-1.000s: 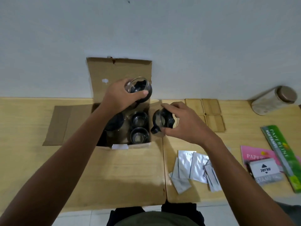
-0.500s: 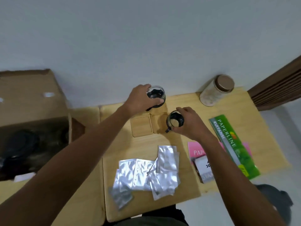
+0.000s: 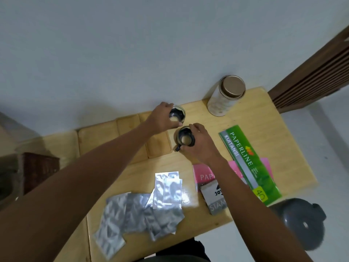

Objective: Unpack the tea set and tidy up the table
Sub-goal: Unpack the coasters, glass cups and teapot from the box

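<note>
Two small glass tea cups with black holders stand close together near the wall side of the wooden table (image 3: 264, 118). My left hand (image 3: 161, 118) grips the far cup (image 3: 177, 115), which sits on a wooden coaster. My right hand (image 3: 200, 143) grips the near cup (image 3: 185, 139), fingers curled round its rim and side, its black handle pointing toward me. Bare wooden coasters (image 3: 159, 144) lie just left of the cups. The cardboard box (image 3: 35, 171) is a dark blur at the left edge.
A tall jar with a brown lid (image 3: 225, 96) stands by the wall. A green receipt book (image 3: 249, 163), a pink pad (image 3: 204, 174) and a stamp-pad box (image 3: 215, 199) lie right. Several silver foil sachets (image 3: 143, 203) lie near the front edge. A dark round object (image 3: 302, 224) is beside the table.
Both hands carried the cups from the box rightward to the coasters. Since half a second ago the cups have come lower onto the coasters, and the view has swung further right.
</note>
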